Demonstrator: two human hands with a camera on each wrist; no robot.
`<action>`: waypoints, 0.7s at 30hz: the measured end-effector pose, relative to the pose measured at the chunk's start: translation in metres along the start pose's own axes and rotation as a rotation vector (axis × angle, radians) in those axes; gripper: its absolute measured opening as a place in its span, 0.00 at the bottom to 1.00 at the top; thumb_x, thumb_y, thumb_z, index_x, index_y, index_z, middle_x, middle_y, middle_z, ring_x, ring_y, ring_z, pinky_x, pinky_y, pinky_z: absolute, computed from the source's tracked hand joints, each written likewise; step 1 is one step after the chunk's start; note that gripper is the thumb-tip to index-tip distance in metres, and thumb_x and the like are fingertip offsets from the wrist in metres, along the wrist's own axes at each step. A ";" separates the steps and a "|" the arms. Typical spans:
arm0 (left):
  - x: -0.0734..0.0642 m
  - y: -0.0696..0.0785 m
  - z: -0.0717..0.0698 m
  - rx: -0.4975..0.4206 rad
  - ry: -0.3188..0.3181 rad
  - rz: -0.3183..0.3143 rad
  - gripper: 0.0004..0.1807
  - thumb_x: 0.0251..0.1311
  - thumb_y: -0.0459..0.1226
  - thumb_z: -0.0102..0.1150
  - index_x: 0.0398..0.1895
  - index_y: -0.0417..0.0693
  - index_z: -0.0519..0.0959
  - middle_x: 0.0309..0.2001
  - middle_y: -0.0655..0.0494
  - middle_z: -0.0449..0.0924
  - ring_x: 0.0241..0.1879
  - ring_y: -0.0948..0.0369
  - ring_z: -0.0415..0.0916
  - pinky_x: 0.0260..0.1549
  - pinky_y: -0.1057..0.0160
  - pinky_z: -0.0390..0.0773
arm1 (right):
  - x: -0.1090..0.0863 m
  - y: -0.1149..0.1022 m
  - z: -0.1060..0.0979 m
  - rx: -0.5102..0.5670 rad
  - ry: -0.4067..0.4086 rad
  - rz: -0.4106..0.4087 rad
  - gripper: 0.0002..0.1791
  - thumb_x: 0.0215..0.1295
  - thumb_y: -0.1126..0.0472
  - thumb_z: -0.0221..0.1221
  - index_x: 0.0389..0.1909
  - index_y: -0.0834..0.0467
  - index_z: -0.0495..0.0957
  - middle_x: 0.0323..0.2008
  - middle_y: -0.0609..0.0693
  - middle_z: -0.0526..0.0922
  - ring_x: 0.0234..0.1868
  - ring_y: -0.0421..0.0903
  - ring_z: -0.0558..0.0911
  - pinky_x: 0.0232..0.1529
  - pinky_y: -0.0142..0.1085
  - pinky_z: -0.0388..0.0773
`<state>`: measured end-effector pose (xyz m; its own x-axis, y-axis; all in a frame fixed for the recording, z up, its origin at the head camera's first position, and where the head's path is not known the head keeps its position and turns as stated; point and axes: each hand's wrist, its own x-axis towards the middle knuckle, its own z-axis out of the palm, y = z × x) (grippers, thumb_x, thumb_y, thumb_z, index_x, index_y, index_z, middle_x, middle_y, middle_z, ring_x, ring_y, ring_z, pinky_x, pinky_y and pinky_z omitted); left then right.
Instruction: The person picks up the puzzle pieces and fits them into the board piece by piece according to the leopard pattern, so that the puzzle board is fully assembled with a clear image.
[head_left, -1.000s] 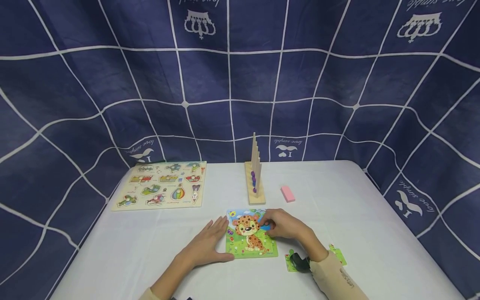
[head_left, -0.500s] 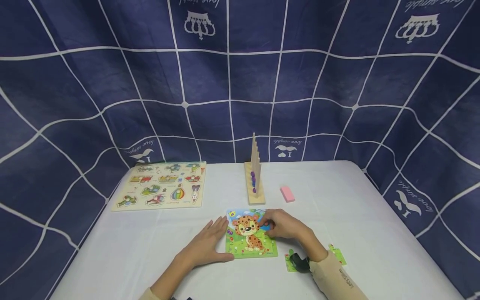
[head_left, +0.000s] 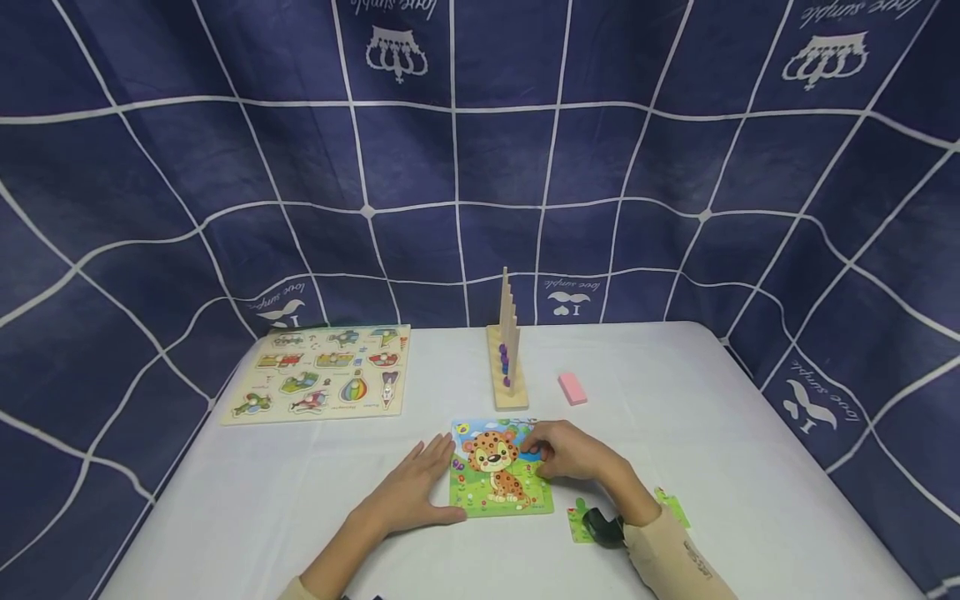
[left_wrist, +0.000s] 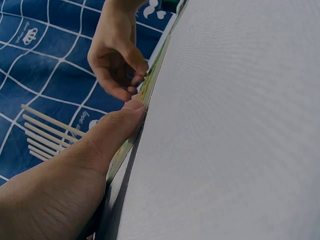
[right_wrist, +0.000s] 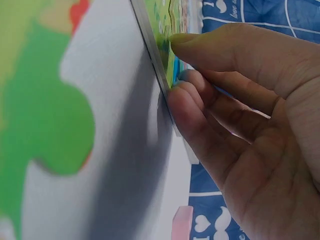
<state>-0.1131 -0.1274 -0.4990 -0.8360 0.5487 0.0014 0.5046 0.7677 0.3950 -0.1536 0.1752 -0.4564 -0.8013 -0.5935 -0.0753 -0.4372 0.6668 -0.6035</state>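
Observation:
A square leopard jigsaw puzzle (head_left: 480, 492) lies face up near the middle of the table in the head view. Spread along its left side is my left hand (head_left: 420, 487), fingers straight at the left edge and thumb at the lower left corner. My right hand (head_left: 573, 450) bends over the upper right part, thumb and fingertips around a blue-and-green puzzle piece there. In the right wrist view the thumb (right_wrist: 200, 46) touches the puzzle face and other fingertips sit at its edge; the piece is mostly hidden. Two loose green puzzle pieces (head_left: 579, 525) lie right, partly covered by the right wrist.
A wooden picture board (head_left: 318, 375) with vehicle shapes lies at the back left. Behind the puzzle stands a wooden peg stand (head_left: 512, 400) with purple and blue beads. A pink block (head_left: 572, 388) rests to its right. Dark blue gridded cloth (head_left: 465, 167) hangs behind the table.
The head view has shifted slightly. My right fingertips stay at the puzzle's upper right with only a slight movement; the left hand keeps its place.

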 end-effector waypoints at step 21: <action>0.001 0.000 0.002 -0.001 -0.007 -0.009 0.61 0.47 0.73 0.55 0.75 0.41 0.55 0.77 0.47 0.50 0.77 0.51 0.48 0.76 0.48 0.49 | -0.048 0.012 -0.009 0.104 -0.015 0.168 0.21 0.45 0.62 0.74 0.43 0.58 0.82 0.29 0.45 0.79 0.29 0.39 0.74 0.27 0.29 0.75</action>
<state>-0.1133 -0.1265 -0.5005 -0.8392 0.5438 -0.0085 0.4965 0.7723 0.3962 -0.1240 0.2152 -0.4527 -0.8530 -0.4851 -0.1927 -0.2531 0.7072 -0.6602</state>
